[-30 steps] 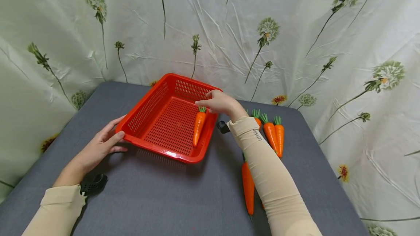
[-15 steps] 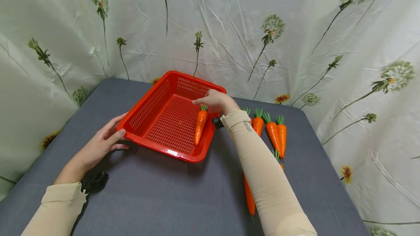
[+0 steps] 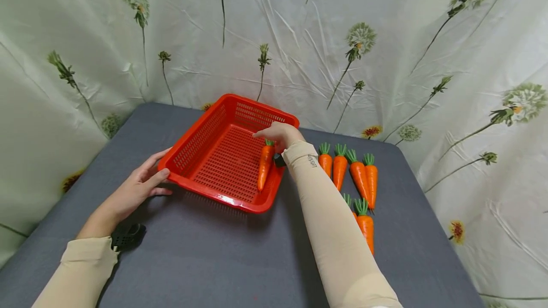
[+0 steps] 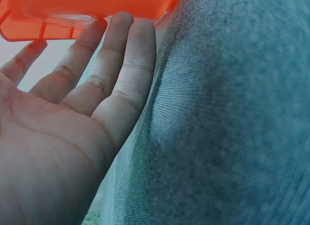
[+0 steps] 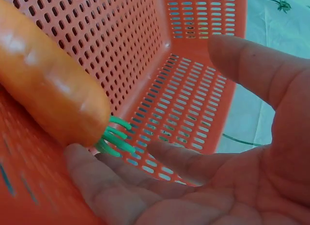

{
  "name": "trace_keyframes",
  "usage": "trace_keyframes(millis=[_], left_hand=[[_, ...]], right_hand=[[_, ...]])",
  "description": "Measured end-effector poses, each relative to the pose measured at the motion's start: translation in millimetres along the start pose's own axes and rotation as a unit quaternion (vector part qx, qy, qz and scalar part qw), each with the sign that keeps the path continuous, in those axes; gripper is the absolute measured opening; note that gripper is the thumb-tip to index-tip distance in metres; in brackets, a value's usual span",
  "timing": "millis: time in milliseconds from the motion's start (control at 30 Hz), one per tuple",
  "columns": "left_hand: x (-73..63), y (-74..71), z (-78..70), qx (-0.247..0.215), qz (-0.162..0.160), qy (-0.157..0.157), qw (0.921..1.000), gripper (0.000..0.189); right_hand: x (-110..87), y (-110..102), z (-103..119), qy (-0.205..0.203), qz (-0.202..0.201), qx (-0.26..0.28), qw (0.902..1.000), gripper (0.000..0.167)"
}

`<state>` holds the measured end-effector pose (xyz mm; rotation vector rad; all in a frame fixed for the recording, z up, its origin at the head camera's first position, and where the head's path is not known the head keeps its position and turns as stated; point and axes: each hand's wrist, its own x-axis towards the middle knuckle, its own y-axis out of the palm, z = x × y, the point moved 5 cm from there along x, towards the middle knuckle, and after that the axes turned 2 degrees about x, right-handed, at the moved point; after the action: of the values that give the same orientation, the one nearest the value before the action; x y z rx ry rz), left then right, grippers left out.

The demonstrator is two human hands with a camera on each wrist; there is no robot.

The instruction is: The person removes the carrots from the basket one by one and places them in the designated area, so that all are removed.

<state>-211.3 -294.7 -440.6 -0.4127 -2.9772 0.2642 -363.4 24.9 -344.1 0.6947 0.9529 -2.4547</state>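
Note:
In the head view a red perforated plastic basket [image 3: 231, 163] stands on the table. One orange carrot [image 3: 265, 165] with a short green top lies along its right side. My left hand [image 3: 134, 189] is at the basket's near left corner, thumb on the rim; in the left wrist view its fingers [image 4: 138, 65] stretch straight to the outer wall. My right hand [image 3: 280, 134] reaches over the right side into the basket. In the right wrist view it is spread, thumb [image 5: 256, 65] apart, with one fingertip right at the top end of the carrot [image 5: 53, 79].
Several more carrots [image 3: 359, 177] lie on the grey table [image 3: 192, 260] right of the basket, some partly behind the right sleeve [image 3: 329, 222]. A pale flowered curtain [image 3: 317, 46] hangs behind the table.
The right hand and forearm have moved a little left and farther into the basket, uncovering more carrots on the table. The left hand stays at the corner; the head view has shifted slightly.

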Motion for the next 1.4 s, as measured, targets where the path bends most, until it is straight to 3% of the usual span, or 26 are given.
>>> trace_keyframes(millis=[433, 633, 833, 1067, 1400], left_hand=[[-1.0, 1.1, -1.3, 0.016, -0.01, -0.015, 0.9997, 0.061], [-0.8, 1.4, -1.6, 0.012, -0.009, -0.014, 0.9998, 0.061], [-0.6, 1.9, -1.3, 0.011, -0.008, -0.018, 0.9997, 0.061], [0.1, 2.7, -1.2, 0.009, -0.006, -0.01, 0.9999, 0.06], [-1.7, 1.8, -2.7, 0.015, -0.008, -0.023, 0.9996, 0.062]], right_hand=[[4.1, 8, -1, 0.02, 0.004, 0.022, 0.9996, 0.074], [9.5, 13, -7, 0.017, 0.002, 0.082, 0.9964, 0.082], [16.3, 16, -12, 0.019, -0.013, 0.074, 0.997, 0.065], [23.1, 19, -14, 0.023, -0.029, 0.04, 0.9985, 0.018], [22.7, 27, -19, 0.007, -0.043, 0.074, 0.9963, 0.012]])
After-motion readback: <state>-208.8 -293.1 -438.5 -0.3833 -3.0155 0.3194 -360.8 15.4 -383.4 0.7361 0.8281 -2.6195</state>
